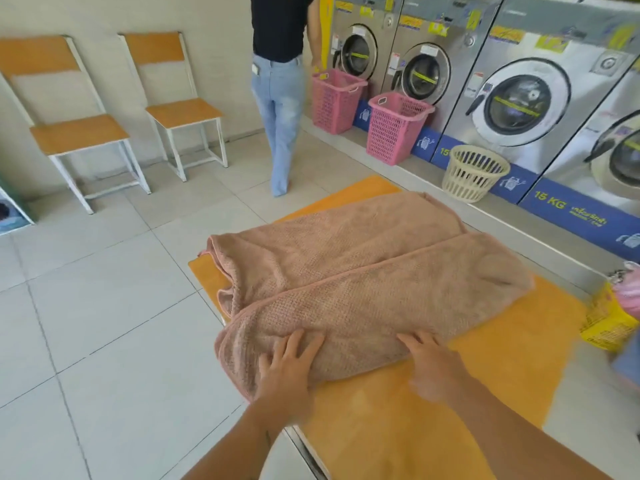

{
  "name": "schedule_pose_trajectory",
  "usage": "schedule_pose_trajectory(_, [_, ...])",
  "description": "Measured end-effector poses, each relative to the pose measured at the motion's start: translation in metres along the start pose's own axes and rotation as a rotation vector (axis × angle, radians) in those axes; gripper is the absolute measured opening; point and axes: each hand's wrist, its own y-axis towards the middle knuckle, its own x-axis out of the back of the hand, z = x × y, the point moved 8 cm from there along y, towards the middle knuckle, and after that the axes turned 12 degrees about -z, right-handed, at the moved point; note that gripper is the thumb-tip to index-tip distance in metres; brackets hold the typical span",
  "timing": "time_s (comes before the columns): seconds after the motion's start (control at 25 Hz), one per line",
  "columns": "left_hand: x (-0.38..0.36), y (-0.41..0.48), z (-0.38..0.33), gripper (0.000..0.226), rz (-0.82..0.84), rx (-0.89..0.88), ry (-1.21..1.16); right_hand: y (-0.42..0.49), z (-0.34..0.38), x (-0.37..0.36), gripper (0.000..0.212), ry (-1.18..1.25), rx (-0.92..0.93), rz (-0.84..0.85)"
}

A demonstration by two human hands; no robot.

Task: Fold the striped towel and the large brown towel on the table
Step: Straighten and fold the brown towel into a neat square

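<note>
Pressing flat, fingers spread, the left hand point(289, 362) and right hand point(427, 358) rest on the brown towel point(363, 271) half-folded across the desk point(485, 358). Its left edge seemingly overhangs; a push could slide it off.

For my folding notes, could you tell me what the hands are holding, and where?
Nothing is gripped: the left hand and right hand lie flat, fingers spread, on the near folded edge of the brown towel.
</note>
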Motion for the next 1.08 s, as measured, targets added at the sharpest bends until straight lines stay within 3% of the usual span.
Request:
schedule_pose_trajectory(0.2, [0.033,0.005,0.062,0.085,-0.213,0.066,-0.001,-0.006,-0.031,-0.004,0.081,0.020,-0.134,0.105])
schedule_pose_trajectory(0.36, [0.053,-0.002,0.089,0.064,-0.281,-0.021,0.248,0.014,-0.032,0.005,0.078,-0.013,-0.152,0.118])
schedule_pose_trajectory(0.44, [0.053,-0.013,0.095,0.061,-0.216,0.027,0.390,0.019,-0.030,0.003,0.077,0.000,-0.127,0.153])
schedule_pose_trajectory(0.6, [0.039,-0.036,0.088,0.069,0.070,0.271,0.511,0.012,-0.040,-0.001,0.083,-0.014,-0.093,0.177])
schedule_pose_trajectory(0.8, [0.030,-0.049,0.054,0.090,0.290,0.387,0.216,0.005,-0.055,0.009,0.074,0.071,-0.077,0.168])
schedule_pose_trajectory(0.96, [0.069,-0.009,0.023,0.068,0.070,0.335,0.009,0.020,-0.027,0.046,0.058,0.299,0.003,0.065])
schedule_pose_trajectory(1.08, [0.093,0.026,0.008,0.063,-0.042,0.324,-0.107,0.036,0.003,0.077,0.068,0.351,0.088,-0.005])
